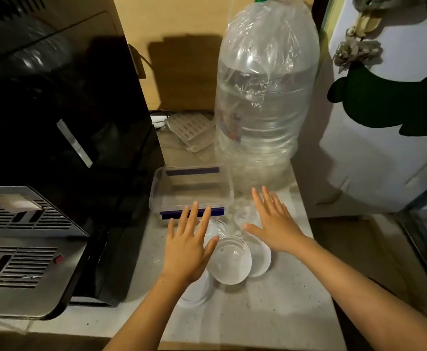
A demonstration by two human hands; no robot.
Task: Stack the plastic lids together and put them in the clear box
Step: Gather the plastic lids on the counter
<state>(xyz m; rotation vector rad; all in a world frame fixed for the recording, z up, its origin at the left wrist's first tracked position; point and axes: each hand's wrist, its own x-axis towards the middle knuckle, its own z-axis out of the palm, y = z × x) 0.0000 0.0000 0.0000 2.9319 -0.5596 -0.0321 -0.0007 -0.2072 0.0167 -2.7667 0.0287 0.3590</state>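
Both hands, left hand and right hand, hover with fingers spread wide and empty over the loose plastic lids at the lower middle, so stacking has not begun and the next move likely means gathering them before the clear box just above.

— What's the surface?
— A pale speckled counter.
— And what sits on it?
— A clear box with blue clips, loose plastic lids overlapping just in front, a big water bottle behind, and a black machine at the left.

Left hand flat, right hand flat, fingers spread
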